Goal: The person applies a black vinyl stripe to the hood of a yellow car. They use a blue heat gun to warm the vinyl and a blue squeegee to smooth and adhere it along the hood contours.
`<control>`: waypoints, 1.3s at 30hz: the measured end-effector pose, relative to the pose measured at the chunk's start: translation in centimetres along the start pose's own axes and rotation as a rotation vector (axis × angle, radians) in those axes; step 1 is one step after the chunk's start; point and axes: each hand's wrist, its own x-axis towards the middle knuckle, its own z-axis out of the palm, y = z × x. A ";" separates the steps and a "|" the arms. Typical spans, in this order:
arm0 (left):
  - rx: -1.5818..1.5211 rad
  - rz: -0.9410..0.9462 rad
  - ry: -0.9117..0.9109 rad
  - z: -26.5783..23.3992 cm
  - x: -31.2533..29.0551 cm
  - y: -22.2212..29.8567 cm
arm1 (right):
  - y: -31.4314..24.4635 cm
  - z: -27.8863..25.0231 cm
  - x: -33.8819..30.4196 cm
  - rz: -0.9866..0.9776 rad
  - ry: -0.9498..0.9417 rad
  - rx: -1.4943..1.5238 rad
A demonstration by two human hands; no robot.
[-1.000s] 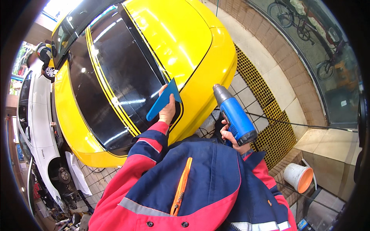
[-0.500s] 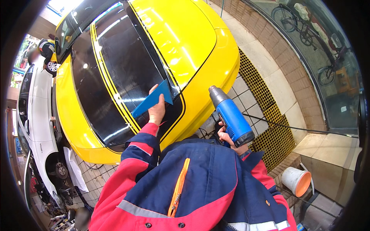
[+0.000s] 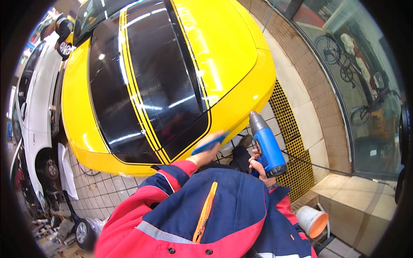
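A yellow car (image 3: 232,56) with broad black stripes (image 3: 159,77) fills the upper middle of the head view, its front end toward me. My left hand (image 3: 205,154) grips a flat blue squeegee (image 3: 209,144) at the car's lower front edge; the hand is blurred by motion. My right hand (image 3: 257,167) holds a blue heat gun (image 3: 266,145) by its handle, the grey nozzle pointing up toward the bumper. A black cord (image 3: 318,165) runs from the gun to the right. My red and navy jacket fills the bottom.
A white car (image 3: 36,107) stands close on the left. A yellow floor grate (image 3: 292,129) runs beside the yellow car's front. A white bucket with an orange inside (image 3: 313,221) sits at lower right. Bicycles (image 3: 344,69) lean behind glass on the right. Tiled floor lies below.
My left hand has slid the squeegee from the black stripe on the hood down to the front edge. The heat gun stays beside the bumper. My head has moved closer over the car.
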 end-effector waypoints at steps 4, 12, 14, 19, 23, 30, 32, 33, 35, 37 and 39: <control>-0.094 -0.380 -0.211 -0.7 -5.0 1.1 | -0.8 0.5 -0.6 0.021 -0.045 -0.040; 0.119 -0.502 0.208 -1.2 -10.9 3.7 | -1.7 0.2 2.0 0.164 -0.432 -0.210; 0.013 -0.691 0.305 -0.9 -12.7 5.7 | -2.1 0.3 2.6 0.194 -0.544 -0.215; -0.098 -0.796 0.621 0.1 -17.3 9.0 | -2.0 2.1 3.7 0.249 -0.766 -0.270; -0.295 -0.835 0.684 0.0 -21.9 7.4 | 0.0 4.8 3.5 0.295 -0.929 -0.360; -0.330 -0.843 0.905 -2.9 -26.4 1.3 | 3.3 10.4 1.0 0.303 -1.021 -0.528; -0.451 -0.818 0.943 -4.5 -27.2 0.4 | 3.0 11.8 0.7 0.319 -1.041 -0.571; -0.572 -0.766 0.992 -6.0 -27.6 -0.5 | 3.3 12.8 0.4 0.321 -0.995 -0.585; -0.713 -0.652 1.078 -10.4 -28.7 -1.5 | 3.8 15.6 -0.2 0.323 -0.901 -0.613; -0.799 -0.629 1.060 -16.4 -30.1 -2.3 | 4.5 18.4 -1.7 0.319 -0.816 -0.463; -0.769 -0.572 0.976 -24.0 -30.6 -3.2 | 5.1 21.4 -3.3 0.312 -0.716 -0.350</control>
